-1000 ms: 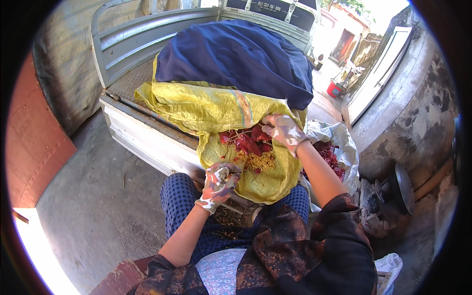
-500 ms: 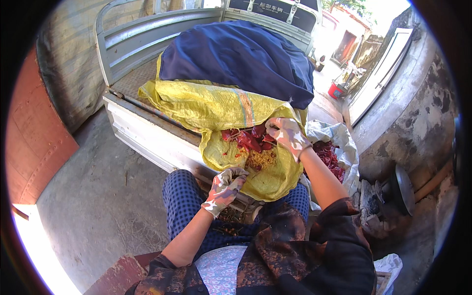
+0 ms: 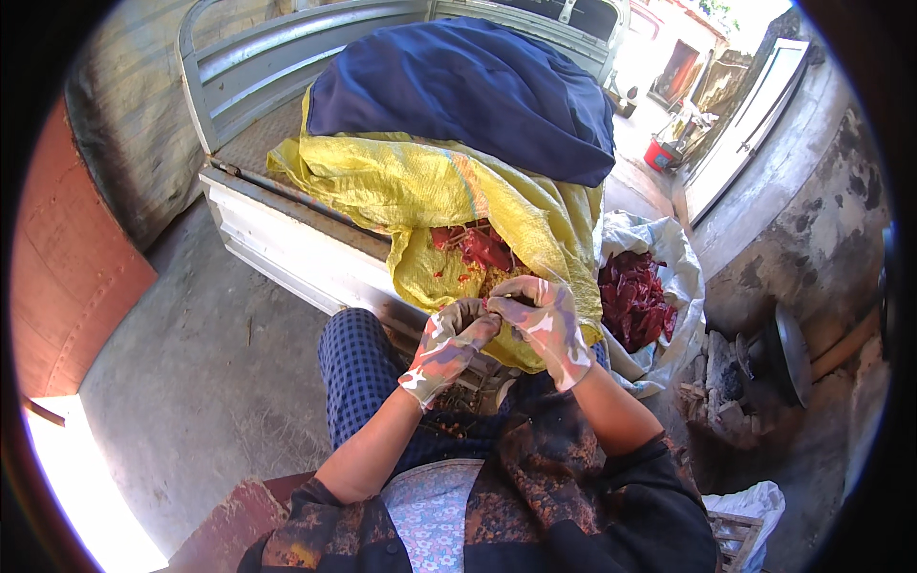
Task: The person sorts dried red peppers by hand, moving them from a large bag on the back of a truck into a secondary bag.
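Both hands wear camouflage-patterned gloves and meet fingertip to fingertip above my lap. My left hand [image 3: 449, 346] is closed in a pinch, and my right hand [image 3: 546, 327] pinches right against it. A small reddish bit shows between the fingertips, but the gloves hide most of it. Just beyond them, dried red chili peppers [image 3: 485, 250] lie in the opening of a yellow woven sack [image 3: 382, 191], with loose yellowish seeds [image 3: 493, 278] on its fabric. To the right, a white woven sack [image 3: 684, 272] stands open, holding more dark red chilies [image 3: 635, 304].
The yellow sack rests on a metal truck bed [image 3: 287, 268], partly under a dark blue cloth [image 3: 468, 95]. A stained wall [image 3: 812, 201], a dark round pan [image 3: 789, 358] and a slatted crate [image 3: 735, 537] are at right. Farther off stands a red bucket [image 3: 659, 154]. A rusty-red panel [image 3: 72, 258] curves at left.
My right hand has come back from the chilies in the yellow sack to my left hand. The left has shifted slightly right, and the white sack's chilies are now uncovered by my arm.
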`<state>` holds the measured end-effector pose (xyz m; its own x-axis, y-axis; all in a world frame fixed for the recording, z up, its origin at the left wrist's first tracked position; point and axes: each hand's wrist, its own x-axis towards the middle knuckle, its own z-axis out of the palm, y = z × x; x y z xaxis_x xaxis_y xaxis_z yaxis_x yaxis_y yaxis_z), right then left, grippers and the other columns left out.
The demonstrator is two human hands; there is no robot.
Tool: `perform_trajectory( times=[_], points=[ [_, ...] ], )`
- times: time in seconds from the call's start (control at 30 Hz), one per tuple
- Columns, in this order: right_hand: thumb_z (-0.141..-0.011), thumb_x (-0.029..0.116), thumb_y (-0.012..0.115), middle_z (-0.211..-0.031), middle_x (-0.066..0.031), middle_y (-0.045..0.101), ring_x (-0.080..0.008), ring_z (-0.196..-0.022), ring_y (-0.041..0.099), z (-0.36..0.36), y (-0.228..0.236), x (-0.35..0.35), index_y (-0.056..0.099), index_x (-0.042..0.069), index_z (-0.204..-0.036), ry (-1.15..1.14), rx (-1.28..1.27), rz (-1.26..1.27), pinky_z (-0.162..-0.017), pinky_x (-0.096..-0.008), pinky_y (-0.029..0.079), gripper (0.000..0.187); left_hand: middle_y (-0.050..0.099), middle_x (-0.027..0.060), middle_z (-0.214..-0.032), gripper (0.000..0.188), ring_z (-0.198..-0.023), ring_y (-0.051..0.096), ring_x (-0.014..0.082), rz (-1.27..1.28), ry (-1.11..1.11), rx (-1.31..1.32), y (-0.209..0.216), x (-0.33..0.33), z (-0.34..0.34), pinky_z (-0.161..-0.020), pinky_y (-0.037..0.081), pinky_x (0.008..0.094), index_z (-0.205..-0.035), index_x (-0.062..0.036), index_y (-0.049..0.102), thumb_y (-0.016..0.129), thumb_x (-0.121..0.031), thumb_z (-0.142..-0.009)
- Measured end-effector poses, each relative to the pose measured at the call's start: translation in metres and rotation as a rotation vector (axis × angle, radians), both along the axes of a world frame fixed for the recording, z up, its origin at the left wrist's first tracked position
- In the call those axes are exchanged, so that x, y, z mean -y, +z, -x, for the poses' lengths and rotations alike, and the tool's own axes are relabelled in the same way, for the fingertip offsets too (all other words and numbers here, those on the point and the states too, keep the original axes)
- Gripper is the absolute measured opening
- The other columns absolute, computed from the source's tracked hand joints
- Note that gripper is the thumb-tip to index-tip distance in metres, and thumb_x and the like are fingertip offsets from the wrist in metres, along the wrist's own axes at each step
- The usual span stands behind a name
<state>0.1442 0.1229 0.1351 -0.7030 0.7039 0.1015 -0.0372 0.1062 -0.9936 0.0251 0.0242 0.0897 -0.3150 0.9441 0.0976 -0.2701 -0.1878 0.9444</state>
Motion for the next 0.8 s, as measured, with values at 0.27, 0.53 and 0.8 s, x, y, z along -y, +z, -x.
perform_trajectory(
  times=[0.27, 0.53, 0.8],
  points=[
    [-0.087, 0.005, 0.061, -0.083, -0.0015, 0.062, -0.0064, -0.073, 0.053, -0.01, 0.02, 0.028, 0.063, -0.002, -0.095, 0.001, 0.184, 0.035, -0.062, -0.0197, 0.041, 0.01, 0.062, 0.0029, -0.085, 0.022, -0.077, 0.055, 0.0099, -0.006, -0.052, -0.022, -0.008, 0.007, -0.002, -0.071, 0.045, 0.0232, -0.099, 0.0021, 0.06, 0.057, -0.015, -0.085],
    [-0.088, 0.012, 0.062, -0.071, 0.0007, 0.058, -0.0047, -0.059, 0.048, -0.007, 0.013, 0.035, 0.063, -0.001, -0.09, -0.112, 0.169, -0.053, -0.05, -0.0208, 0.036, 0.013, 0.061, 0.001, -0.081, 0.012, -0.068, 0.052, 0.0078, -0.064, -0.033, 0.161, -0.021, 0.008, -0.009, -0.063, 0.042, 0.0215, -0.093, 0.0, 0.059, 0.056, -0.009, -0.086],
    [-0.088, 0.023, 0.064, -0.059, 0.0035, 0.048, -0.0047, -0.044, 0.038, -0.009, 0.004, 0.026, 0.059, 0.007, -0.082, 0.0, 0.001, 0.433, -0.041, -0.0202, 0.027, 0.018, 0.06, 0.0026, -0.076, 0.005, -0.063, 0.051, 0.0103, -0.121, 0.024, 0.296, -0.022, 0.007, -0.015, -0.058, 0.041, 0.0224, -0.086, -0.0027, 0.059, 0.058, -0.004, -0.081]
  ],
)
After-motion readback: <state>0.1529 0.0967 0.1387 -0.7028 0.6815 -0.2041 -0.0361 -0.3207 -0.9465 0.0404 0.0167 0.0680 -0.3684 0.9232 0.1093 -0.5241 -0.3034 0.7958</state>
